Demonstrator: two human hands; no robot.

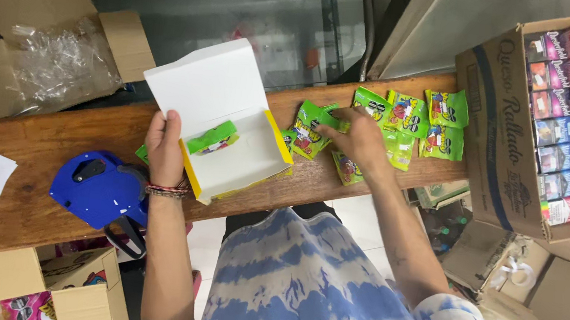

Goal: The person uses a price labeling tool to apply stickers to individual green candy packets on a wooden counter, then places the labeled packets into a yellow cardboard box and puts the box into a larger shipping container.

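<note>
- Blue price-label gun lies closest, on the wooden counter, next to the left wrist.
- Left hand grips the open white-and-yellow box by its left edge; one green packet sits inside.
- Right hand has fingers pinched on a green candy packet just right of the box.
- More green packets are spread further along, then a big carton of small boxes.

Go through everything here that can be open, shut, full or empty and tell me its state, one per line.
White and yellow carton: lid flipped open, one green packet inside.
Left hand: gripping the carton's left wall.
Right hand: fingers closed on a green packet on the wooden counter.
Big cardboard box: open, packed with small boxes.
Cardboard box at upper left: flaps open, clear plastic inside.
Blue label gun: lying on the counter, untouched.
</note>
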